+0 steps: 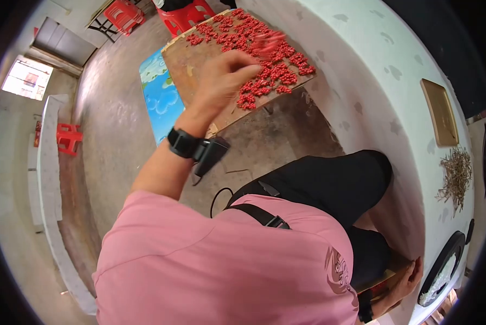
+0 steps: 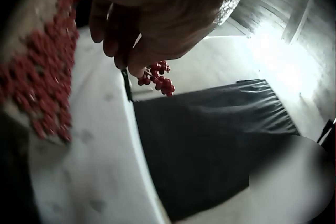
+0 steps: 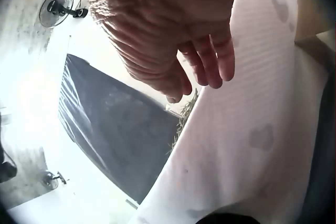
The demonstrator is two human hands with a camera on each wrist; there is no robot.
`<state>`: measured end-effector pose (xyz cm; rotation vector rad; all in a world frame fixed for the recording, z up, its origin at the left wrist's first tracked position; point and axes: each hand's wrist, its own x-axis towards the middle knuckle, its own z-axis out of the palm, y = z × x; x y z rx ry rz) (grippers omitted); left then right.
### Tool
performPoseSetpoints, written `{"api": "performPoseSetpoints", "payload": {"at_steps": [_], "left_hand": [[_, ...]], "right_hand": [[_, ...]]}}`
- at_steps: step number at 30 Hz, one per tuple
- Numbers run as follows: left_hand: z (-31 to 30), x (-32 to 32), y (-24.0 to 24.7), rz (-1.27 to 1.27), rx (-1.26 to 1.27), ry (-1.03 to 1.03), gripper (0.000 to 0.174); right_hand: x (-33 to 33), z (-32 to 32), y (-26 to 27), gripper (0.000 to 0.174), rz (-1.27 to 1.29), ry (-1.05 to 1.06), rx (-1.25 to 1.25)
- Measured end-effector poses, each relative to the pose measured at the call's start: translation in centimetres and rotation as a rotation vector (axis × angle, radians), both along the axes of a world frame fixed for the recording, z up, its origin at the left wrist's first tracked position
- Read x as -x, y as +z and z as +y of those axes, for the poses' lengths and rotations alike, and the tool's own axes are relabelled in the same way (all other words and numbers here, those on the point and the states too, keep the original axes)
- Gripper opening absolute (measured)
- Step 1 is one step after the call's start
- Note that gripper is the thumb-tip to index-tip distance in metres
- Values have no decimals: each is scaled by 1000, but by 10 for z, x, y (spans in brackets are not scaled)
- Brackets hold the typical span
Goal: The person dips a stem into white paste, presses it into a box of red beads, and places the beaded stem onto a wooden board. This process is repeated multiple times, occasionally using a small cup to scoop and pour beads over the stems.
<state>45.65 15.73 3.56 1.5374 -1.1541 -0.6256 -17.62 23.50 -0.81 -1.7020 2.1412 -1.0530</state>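
My left hand [image 1: 225,76] pinches a sprig of red berries [image 2: 158,79] between thumb and fingers; in the head view the sprig is blurred over the wooden board. Many more red berry clusters [image 1: 281,75] lie spread on that board [image 1: 191,62], just beyond the hand. At the lower right, my right hand [image 1: 406,280] is by the near side of the white-covered table [image 1: 373,92]. Its fingers [image 3: 226,61] hang loosely bent in the right wrist view, holding nothing visible. Dry twigs [image 3: 184,116] show behind those fingertips.
On the white cloth are a gold tray [image 1: 439,112], a bundle of dry twigs [image 1: 456,176] and a black round frame [image 1: 443,269] with white inside. Red stools [image 1: 124,16] stand at the back, and a blue printed panel [image 1: 159,97] lies beside the board.
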Motion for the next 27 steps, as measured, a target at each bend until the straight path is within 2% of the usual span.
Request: {"api": "performPoseSetpoints", "payload": {"at_steps": [2, 3, 6, 8, 14, 21, 24, 27], "left_hand": [[21, -45, -26, -229, -95, 170, 14], [30, -61, -42, -342, -156, 267, 16], [49, -84, -73, -610, -350, 372, 21], [53, -95, -101, -644, -369, 383, 20], [32, -101, -137, -724, -433, 406, 17], [13, -119, -145, -724, -453, 487, 19], [6, -135, -143, -720, -473, 520, 20], [2, -150, -147, -703, -462, 542, 21]], "right_hand": [[-17, -10, 3, 25, 70, -6, 31], [-2, -13, -5, 32, 43, 53, 30], [-11, -19, 0, 32, 84, 75, 47], [-16, -17, 0, 31, 83, 64, 49], [-18, -5, -9, 31, 124, 45, -9], [-26, -3, -1, 32, 160, 14, -14], [-32, -15, 0, 33, 201, 91, 47], [-42, -28, 2, 35, 355, 87, 124]]}}
